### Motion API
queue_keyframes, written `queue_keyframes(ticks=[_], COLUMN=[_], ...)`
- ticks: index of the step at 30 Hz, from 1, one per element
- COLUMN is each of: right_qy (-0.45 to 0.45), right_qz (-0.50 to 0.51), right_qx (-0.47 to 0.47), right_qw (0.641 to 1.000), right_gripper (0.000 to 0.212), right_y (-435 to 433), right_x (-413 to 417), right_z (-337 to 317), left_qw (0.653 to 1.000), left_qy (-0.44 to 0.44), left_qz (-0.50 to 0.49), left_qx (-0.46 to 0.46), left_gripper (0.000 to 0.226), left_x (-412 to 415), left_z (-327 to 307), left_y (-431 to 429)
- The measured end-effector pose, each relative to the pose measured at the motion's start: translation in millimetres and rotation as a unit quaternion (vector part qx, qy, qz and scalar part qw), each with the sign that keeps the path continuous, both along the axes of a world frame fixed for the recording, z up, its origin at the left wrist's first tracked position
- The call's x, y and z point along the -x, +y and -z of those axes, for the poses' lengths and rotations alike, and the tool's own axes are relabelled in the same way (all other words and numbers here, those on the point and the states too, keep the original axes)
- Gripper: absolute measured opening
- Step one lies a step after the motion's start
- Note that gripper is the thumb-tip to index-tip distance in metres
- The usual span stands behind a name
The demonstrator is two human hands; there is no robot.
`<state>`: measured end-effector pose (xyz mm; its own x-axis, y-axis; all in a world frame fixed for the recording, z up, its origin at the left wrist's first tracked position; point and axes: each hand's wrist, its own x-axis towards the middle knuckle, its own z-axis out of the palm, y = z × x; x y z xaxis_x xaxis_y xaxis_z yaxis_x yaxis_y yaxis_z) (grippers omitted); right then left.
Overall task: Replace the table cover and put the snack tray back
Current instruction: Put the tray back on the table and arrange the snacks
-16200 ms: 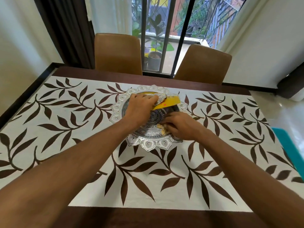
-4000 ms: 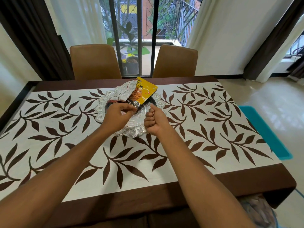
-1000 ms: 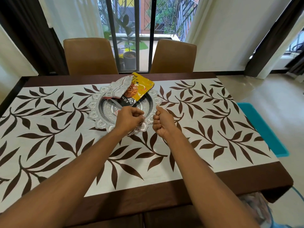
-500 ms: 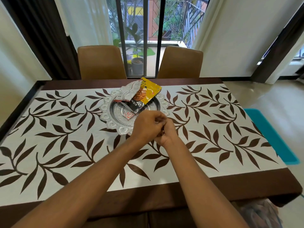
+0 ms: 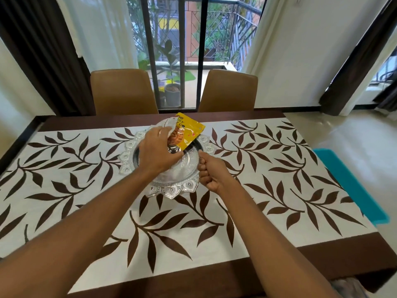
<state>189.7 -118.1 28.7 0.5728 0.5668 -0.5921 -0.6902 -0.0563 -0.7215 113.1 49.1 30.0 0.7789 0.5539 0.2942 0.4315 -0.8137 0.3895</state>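
The white table cover (image 5: 268, 168) with brown leaves lies flat along the dark table. On it, toward the far side, stands the ornate silver snack tray (image 5: 171, 191). A yellow snack packet (image 5: 190, 132) and a whitish packet (image 5: 169, 123) lie in the tray's far half. My left hand (image 5: 156, 151) is over the tray, its fingers on the whitish packet and its thumb below the yellow one, gripping the packets. My right hand (image 5: 211, 173) is a fist at the tray's right rim, thumb up; nothing shows in it.
Two tan chairs (image 5: 122, 91) (image 5: 229, 91) stand at the table's far side, before a barred window with a potted plant. A teal mat (image 5: 348, 186) lies on the floor to the right. The dark table edge (image 5: 343, 261) is bare in front.
Half a second ago my hands met in front of the tray. My left hand has since reached forward onto the packets, and my right hand has moved to the tray's right rim.
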Motion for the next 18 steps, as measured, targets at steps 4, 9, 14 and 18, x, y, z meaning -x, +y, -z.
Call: queue_keyframes(ticks=[4,9,14,18], right_qy=[-0.035,-0.008,-0.018,-0.086], right_qz=[0.006,0.019,0.024,0.001], right_qx=[0.016,-0.009,-0.013,0.018], right_qw=[0.999,1.0,0.999,0.996], right_gripper=[0.044,0.046,0.046,0.043], right_y=[0.3,-3.9,-2.2,0.5], right_x=[-21.0,-36.0,-31.0,-24.4], right_z=[4.5,17.0,16.9,12.6], left_qw=[0.991,0.976,0.964,0.957], left_qy=[0.133,0.208,0.246,0.261], left_qz=[-0.011,0.014,0.068,0.104], left_qx=[-0.013,-0.057,-0.077,-0.068], left_gripper=[0.11,0.093,0.085,0.09], left_x=[-32.5,-29.9,-2.3,22.2], left_z=[13.4,32.0,22.7,20.7], left_y=[22.5,26.0,15.7,18.5])
